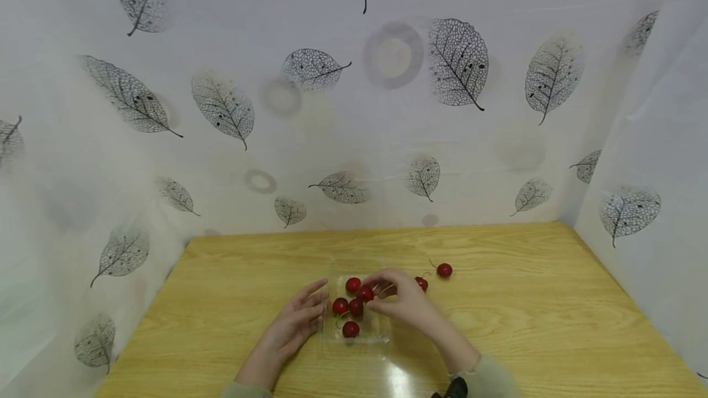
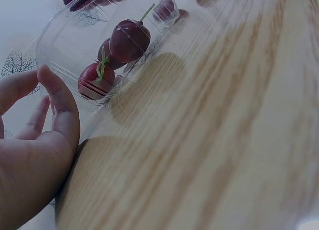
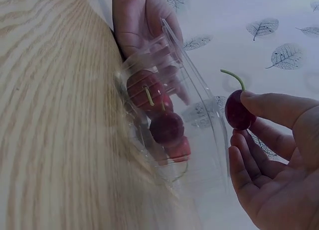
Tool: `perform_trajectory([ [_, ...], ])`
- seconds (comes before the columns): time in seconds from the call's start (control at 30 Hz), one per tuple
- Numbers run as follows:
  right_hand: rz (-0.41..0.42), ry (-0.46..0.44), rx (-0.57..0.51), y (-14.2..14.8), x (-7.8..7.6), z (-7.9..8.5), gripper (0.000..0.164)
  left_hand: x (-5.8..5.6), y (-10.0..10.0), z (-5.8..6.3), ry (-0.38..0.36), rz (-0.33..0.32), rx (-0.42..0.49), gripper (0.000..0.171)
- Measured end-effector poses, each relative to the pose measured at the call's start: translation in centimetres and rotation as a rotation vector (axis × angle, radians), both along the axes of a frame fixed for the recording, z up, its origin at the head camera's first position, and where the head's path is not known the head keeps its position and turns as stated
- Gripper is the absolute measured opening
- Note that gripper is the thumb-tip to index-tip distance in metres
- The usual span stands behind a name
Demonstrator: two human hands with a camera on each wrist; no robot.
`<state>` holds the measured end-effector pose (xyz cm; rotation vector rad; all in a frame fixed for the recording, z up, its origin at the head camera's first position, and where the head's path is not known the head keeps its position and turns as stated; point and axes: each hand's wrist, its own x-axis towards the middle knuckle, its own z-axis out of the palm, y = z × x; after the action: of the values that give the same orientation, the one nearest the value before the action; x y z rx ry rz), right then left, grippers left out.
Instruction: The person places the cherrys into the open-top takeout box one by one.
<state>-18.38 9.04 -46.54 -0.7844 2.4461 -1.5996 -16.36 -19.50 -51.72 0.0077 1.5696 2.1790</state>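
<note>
My right hand (image 1: pixel 406 303) pinches a dark red cherry (image 3: pixel 239 110) between thumb and fingers; its green stem points up. The cherry is over the right part of a clear plastic box (image 1: pixel 376 331), above several other cherries (image 1: pixel 351 329) lying inside. In the right wrist view, the held cherry is just outside the see-through wall from that angle. My left hand (image 1: pixel 295 324) is at the box's left side, fingers loosely bent, with the thumb tip (image 2: pixel 45 70) at the box wall. Whether it presses there is hard to tell.
Right of the box, on the wooden table (image 1: pixel 525 312), lie a cherry (image 1: pixel 444 270) with a stem and another cherry (image 1: pixel 423 283) partly hidden behind my right hand. A pale leaf-printed covering (image 1: pixel 381 109) stands behind the table and along its sides.
</note>
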Motion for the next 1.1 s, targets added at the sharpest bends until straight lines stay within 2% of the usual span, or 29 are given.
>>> perform_trajectory([
  [0.33, -0.028, 0.042, 0.05, -1.1, 0.2, -0.8, 0.034, -0.1, 0.0, -0.1, 0.005, -0.01, 0.004, 0.061],
  [0.63, -0.041, 0.08, 0.111, -1.5, 0.5, -1.1, 0.034, 0.1, -0.2, 0.1, 0.041, -0.038, 0.041, 0.061],
  [1.1, -0.021, 0.175, 0.178, -1.6, 0.7, -1.1, 0.035, -0.1, -0.1, -0.2, 0.017, -0.009, 0.016, 0.061],
])
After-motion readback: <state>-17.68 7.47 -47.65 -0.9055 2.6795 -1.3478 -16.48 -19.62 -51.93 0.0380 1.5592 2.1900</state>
